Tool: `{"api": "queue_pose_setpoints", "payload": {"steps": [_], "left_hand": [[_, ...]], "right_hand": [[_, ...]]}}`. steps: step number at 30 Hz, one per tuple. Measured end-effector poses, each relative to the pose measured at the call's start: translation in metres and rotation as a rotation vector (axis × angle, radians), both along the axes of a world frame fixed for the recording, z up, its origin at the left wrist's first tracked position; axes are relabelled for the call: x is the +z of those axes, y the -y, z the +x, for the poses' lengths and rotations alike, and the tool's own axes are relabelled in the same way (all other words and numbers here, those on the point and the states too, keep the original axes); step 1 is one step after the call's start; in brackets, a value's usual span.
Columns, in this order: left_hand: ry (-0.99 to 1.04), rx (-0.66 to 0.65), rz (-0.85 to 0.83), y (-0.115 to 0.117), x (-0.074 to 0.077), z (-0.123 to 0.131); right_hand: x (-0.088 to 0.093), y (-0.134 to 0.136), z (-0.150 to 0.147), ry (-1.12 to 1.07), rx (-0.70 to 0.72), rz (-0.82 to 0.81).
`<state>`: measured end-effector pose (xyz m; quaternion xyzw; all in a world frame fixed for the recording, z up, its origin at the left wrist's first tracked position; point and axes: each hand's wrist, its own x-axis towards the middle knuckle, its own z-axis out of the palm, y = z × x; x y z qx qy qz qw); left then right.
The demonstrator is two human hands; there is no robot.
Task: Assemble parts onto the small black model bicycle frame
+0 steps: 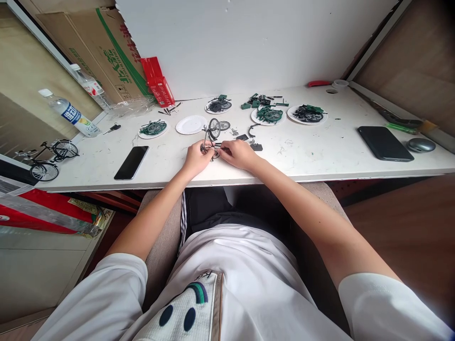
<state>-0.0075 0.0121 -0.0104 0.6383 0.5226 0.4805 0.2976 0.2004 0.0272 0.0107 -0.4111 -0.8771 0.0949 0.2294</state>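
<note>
A partly built black model bicycle [214, 129] is held over the front of the white table, one spoked wheel pointing away from me. My left hand [197, 157] is closed around its frame from the left. From the right, my right hand [237, 154] pinches at the bicycle's near end; whether the fingers grip the frame or a small separate part is hidden. Just beyond the hands lie a loose spoked wheel [224, 125], a curved black part [252, 130] and small dark pieces [256, 147].
Paper plates with green and black bicycle parts [269, 115] stand along the back, beside a bare white plate [191, 124]. A finished black model bicycle [53, 156] and a phone [131, 162] are on the left. Bottles [71, 113] stand behind; a black case [385, 143] lies right.
</note>
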Motion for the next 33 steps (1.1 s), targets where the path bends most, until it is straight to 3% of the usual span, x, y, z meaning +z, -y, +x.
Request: {"api": "queue_pose_setpoints", "payload": {"steps": [33], "left_hand": [[-0.021,-0.007,0.025,-0.0011,-0.0007,-0.0010]], "right_hand": [[0.0025,0.0018,-0.0006,0.015,-0.012,-0.006]]}}
